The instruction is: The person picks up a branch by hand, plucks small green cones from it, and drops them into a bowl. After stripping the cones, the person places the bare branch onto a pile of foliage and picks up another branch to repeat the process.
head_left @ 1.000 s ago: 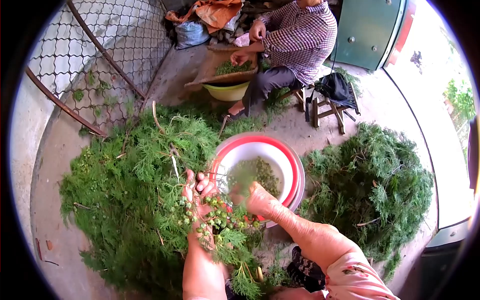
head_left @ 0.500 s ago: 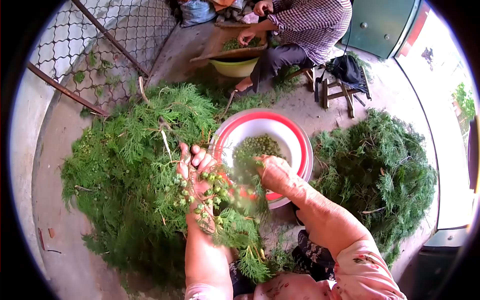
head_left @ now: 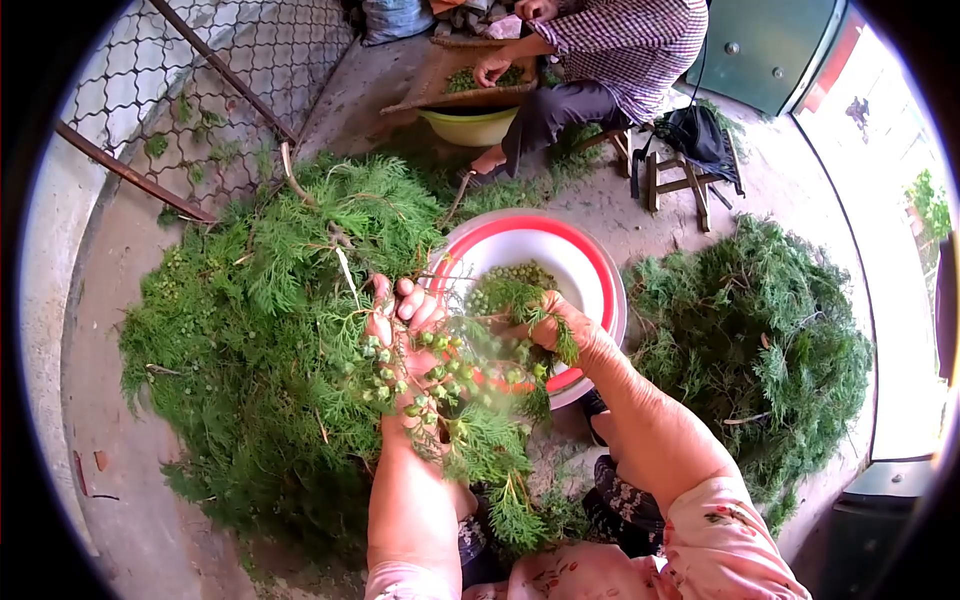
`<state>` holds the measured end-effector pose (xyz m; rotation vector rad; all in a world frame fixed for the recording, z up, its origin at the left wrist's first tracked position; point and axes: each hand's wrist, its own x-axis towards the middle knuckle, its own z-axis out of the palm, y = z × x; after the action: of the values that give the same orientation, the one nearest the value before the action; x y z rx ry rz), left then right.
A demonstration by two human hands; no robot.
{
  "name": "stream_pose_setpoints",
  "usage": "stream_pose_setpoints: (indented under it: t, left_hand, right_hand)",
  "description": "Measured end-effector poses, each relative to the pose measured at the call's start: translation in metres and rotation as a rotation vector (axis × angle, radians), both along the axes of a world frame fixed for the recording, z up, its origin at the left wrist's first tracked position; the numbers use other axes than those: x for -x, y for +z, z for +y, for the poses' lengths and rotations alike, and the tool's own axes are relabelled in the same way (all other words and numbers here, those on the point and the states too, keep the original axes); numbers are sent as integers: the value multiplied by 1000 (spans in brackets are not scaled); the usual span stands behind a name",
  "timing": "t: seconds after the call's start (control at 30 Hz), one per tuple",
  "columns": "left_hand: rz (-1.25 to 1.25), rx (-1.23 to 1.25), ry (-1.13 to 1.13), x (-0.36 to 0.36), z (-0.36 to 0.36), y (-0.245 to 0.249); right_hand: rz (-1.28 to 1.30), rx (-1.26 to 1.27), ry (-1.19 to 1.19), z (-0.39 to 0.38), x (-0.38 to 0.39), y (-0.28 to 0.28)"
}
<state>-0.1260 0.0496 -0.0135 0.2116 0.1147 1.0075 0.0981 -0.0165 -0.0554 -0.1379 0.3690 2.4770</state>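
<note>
My left hand (head_left: 408, 308) is closed round an evergreen branch (head_left: 425, 385) with clusters of small green cones and feathery leaves. The branch hangs down over my left forearm. My right hand (head_left: 562, 328) is over the near part of a white basin with a red rim band (head_left: 596, 262), its fingers pinched on a leafy sprig (head_left: 512, 297). Some fingertips are hidden by leaves, and the greenery between the hands is blurred. Loose green cones (head_left: 528, 272) lie inside the basin.
A large heap of cut branches (head_left: 250, 400) lies left, another heap (head_left: 755, 350) right. Ahead, a seated person in a checked shirt (head_left: 640, 50) handles cones in a woven tray (head_left: 425, 85) above a yellow basin (head_left: 470, 127). A wooden stool (head_left: 685, 185) holds a black bag (head_left: 695, 135).
My right hand has moved slightly right and up, and a leafy sprig now shows at its fingers. My left hand has shifted slightly right, still holding the branch.
</note>
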Motion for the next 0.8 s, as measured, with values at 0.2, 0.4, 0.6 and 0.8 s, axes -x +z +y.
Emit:
stream_pose_setpoints:
  t: [0.2, 0.4, 0.6, 0.8]
  left_hand:
    - [146, 30, 210, -15, -7, 1]
    - [98, 46, 222, -15, -6, 0]
    - [89, 92, 200, -15, -6, 2]
    - [105, 109, 186, -14, -5, 4]
  right_hand:
    - [-967, -168, -414, -9, 17, 57]
    - [-1592, -708, -126, 10, -4, 18]
    - [-1809, -951, -88, 7, -2, 49]
    - [-1704, -900, -128, 1, -8, 50]
